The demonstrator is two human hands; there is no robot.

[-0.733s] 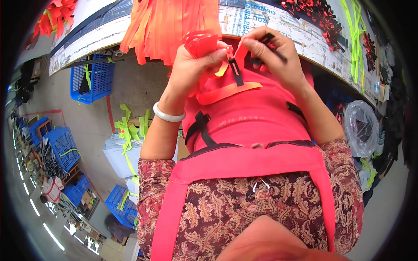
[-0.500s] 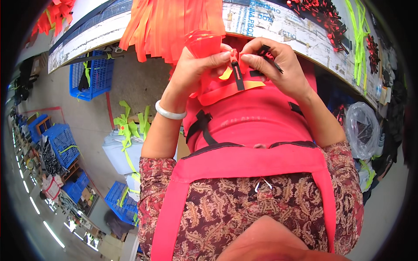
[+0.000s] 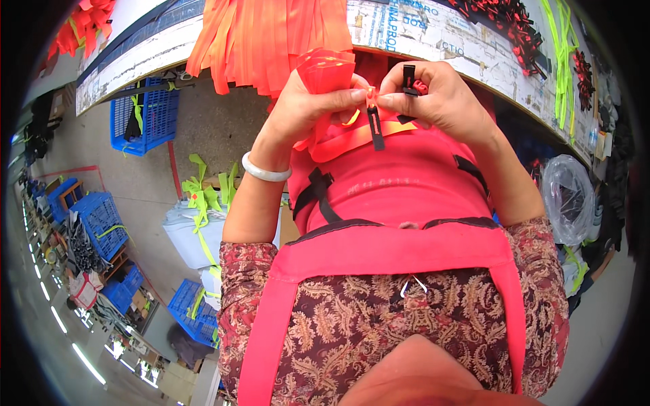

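My left hand [image 3: 308, 108] is closed around a bundle of orange-red fabric strips [image 3: 325, 73], which fan up out of the fist and trail below it. At its thumb tip is a small red piece with a black tab [image 3: 376, 128] hanging down. My right hand [image 3: 440, 101] meets it there, thumb and forefinger pinched on the same small piece. More black tabs with red parts [image 3: 409, 80] are tucked in the right hand's curled fingers. Both hands are in front of my red apron [image 3: 399, 193], close to the table's edge.
Many orange strips [image 3: 271, 40] hang over the edge of the worn white table [image 3: 453, 37]. Red-and-black pieces [image 3: 511, 34] and yellow-green strips [image 3: 562, 68] lie at its right. Blue crates [image 3: 152, 122] stand on the floor at left; a clear plastic bag [image 3: 569, 199] is at right.
Both hands have shifted slightly to the right, still pinching together. The right hand has turned a little, so its held black tabs stand more upright. The hanging black tab has dropped slightly.
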